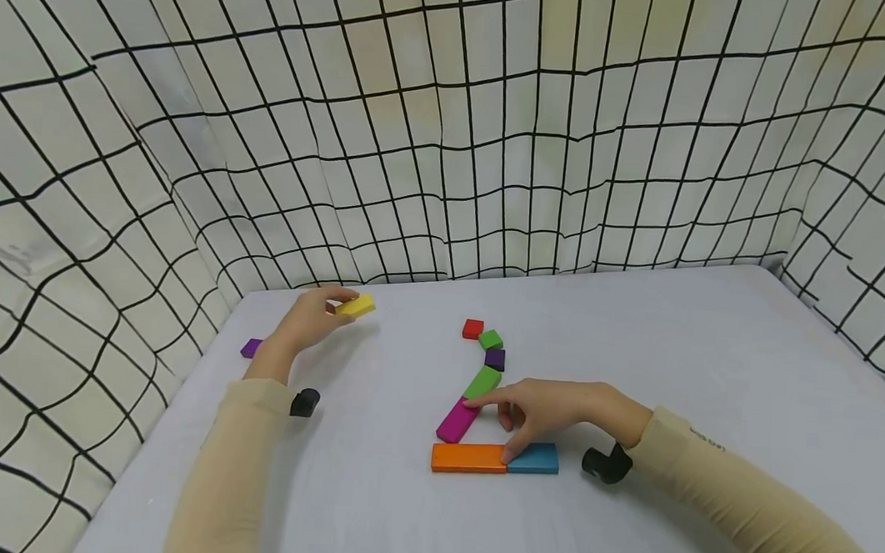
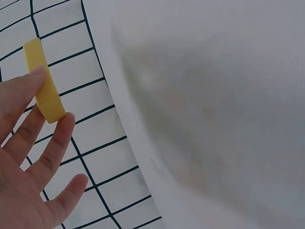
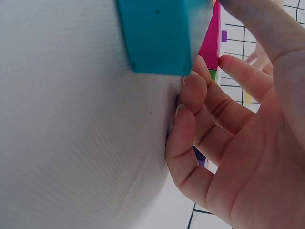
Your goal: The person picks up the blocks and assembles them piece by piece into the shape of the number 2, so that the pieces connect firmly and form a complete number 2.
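My left hand [image 1: 311, 318] pinches a yellow block [image 1: 358, 305] between thumb and fingers, raised over the far left of the table; the left wrist view shows the thumb across its face. At centre, my right hand [image 1: 556, 399] lays its straight index fingertip on a magenta block [image 1: 456, 422], while its thumb touches where an orange block [image 1: 469, 458] meets a blue block [image 1: 540, 459]. Its other fingers bend under the palm against the table. From the magenta block, a long green block [image 1: 483, 382], a dark purple block [image 1: 495, 359], a small green block [image 1: 491, 339] and a red block [image 1: 473, 328] curve away.
A purple block [image 1: 251, 348] lies near the table's left edge, partly hidden behind my left forearm. White walls with a black grid [image 1: 434, 142] enclose the white table [image 1: 708, 366] at the back and sides.
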Available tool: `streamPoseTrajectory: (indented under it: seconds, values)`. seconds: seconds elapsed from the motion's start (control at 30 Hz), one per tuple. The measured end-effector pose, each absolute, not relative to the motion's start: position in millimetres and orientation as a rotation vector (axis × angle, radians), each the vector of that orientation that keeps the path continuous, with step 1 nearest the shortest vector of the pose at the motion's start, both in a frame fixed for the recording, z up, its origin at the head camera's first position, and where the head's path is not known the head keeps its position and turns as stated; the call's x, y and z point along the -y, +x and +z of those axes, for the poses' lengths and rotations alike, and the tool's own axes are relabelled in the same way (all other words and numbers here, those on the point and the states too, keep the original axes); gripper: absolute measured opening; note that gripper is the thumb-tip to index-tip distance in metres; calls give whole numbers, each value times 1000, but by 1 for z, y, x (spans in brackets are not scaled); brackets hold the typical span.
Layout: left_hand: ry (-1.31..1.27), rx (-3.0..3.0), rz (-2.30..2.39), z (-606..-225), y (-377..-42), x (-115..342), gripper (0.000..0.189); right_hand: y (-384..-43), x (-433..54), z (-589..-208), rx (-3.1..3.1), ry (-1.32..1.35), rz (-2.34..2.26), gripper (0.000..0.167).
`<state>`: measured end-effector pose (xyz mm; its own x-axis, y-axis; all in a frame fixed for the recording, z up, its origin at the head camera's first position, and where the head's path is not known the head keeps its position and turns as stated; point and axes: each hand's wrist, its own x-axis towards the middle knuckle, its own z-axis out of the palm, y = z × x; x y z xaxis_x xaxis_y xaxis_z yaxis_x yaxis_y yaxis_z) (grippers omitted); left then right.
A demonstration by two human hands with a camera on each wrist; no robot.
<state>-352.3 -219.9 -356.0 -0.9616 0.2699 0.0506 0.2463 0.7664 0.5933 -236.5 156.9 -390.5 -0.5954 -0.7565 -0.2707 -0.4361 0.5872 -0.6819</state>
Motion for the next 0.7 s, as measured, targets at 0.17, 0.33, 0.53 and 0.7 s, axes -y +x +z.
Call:
streamPoseTrajectory:
  seconds: [0.17,0.33,0.53,0.7]
  values:
    - [456,-2920,951,-356,-351,210,44,-236,-158,-392,-2268,-955,-779,74]
    - [501,-2917,949,-356,-349,200,43,-237,-158,-392,-2271,-963,-774,74]
    - [532,-2905,951,-355,-346,188,43,-237,-159,-392,-2271,-975,-771,74]
    - [579,-2891,950,-353,-344,178,42,-237,-158,-392,-2274,-974,-770,74]
